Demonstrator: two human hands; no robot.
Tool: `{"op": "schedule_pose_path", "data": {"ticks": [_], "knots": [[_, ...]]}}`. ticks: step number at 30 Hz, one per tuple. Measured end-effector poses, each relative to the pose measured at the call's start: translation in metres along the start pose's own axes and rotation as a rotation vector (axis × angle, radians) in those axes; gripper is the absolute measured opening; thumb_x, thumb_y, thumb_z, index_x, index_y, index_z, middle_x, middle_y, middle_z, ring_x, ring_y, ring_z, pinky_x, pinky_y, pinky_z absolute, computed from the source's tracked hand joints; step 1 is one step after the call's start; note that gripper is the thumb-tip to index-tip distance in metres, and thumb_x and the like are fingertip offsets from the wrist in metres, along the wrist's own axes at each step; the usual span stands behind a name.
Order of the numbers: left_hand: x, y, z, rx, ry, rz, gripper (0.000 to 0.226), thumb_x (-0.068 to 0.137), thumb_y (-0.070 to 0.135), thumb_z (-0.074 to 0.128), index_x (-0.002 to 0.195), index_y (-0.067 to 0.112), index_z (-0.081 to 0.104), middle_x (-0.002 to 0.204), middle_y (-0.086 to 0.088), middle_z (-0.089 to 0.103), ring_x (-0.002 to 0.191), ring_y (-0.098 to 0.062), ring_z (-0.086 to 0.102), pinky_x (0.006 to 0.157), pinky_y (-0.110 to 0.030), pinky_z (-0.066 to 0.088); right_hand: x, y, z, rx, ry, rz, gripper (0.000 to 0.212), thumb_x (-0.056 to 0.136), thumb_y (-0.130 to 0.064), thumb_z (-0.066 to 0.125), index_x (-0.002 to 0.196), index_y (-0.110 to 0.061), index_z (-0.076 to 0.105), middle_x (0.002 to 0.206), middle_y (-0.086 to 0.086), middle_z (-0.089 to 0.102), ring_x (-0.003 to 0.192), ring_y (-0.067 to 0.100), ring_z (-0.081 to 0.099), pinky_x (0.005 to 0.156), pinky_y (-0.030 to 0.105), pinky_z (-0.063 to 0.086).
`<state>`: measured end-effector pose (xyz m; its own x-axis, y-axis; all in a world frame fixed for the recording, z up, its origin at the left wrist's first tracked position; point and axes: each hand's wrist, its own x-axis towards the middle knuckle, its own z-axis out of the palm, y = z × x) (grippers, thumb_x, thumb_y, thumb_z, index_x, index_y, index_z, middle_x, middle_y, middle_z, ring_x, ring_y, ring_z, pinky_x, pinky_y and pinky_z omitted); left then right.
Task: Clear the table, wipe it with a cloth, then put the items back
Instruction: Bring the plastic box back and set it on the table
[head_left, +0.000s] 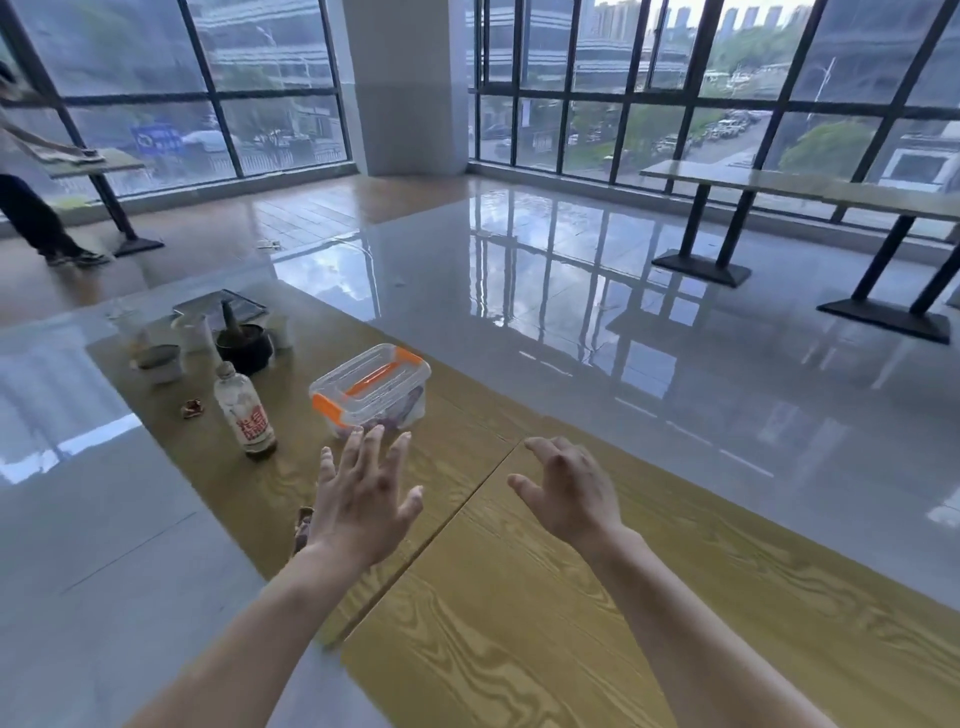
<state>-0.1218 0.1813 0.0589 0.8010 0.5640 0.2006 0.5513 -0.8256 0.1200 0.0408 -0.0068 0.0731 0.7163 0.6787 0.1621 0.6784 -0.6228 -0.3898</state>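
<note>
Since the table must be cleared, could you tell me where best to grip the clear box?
Probably across the box's two long clear walls, from above: it sits flat, lid on, orange clips at the short ends. Both hands, left and right, are open and empty.

Glossy wood-grain table (571, 597); clear plastic box (370, 389); shiny tiled floor (597, 291).

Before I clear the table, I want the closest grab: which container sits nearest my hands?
The clear box with orange clips, just beyond the left hand. The bottle stands farther left; the cups sit far back.

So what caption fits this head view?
Both empty hands, left and right, reach toward a clear orange-latched container on the table.
</note>
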Motion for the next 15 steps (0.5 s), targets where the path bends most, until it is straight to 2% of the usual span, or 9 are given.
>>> {"op": "schedule_pose_path", "data": {"ticks": [4,11,15], "knots": [[0.044,-0.022,0.016,-0.002,-0.024,-0.021,0.068,0.093,0.052,0.046,0.151,0.027,0.025,0.160,-0.008,0.019,0.150,-0.029,0.010,0.119,-0.058,0.011,0.050,-0.004,0.028,0.032,-0.046,-0.001,0.053,0.091,-0.047,0.063,0.137,-0.022,0.053,0.127,0.001,0.061,0.118,0.025,0.055,0.088,0.037,0.048],[0.122,-0.074,0.036,0.022,-0.063,0.012,0.060,0.090,0.046,0.056,0.144,0.025,0.038,0.152,-0.011,0.035,0.143,-0.031,0.028,0.116,-0.061,0.021,0.120,-0.022,0.077,0.129,-0.110,0.078,0.047,0.092,-0.044,0.061,0.133,-0.023,0.056,0.127,0.002,0.062,0.118,0.026,0.056,0.090,0.039,0.050],[0.182,-0.111,0.055,0.059,-0.100,0.043,0.061,0.088,0.052,0.050,0.141,0.023,0.044,0.146,-0.016,0.042,0.137,-0.036,0.038,0.109,-0.060,0.031,0.159,-0.045,0.109,0.189,-0.136,0.153,0.046,0.092,-0.043,0.062,0.132,-0.020,0.057,0.124,0.005,0.063,0.115,0.027,0.058,0.088,0.038,0.049]]}}
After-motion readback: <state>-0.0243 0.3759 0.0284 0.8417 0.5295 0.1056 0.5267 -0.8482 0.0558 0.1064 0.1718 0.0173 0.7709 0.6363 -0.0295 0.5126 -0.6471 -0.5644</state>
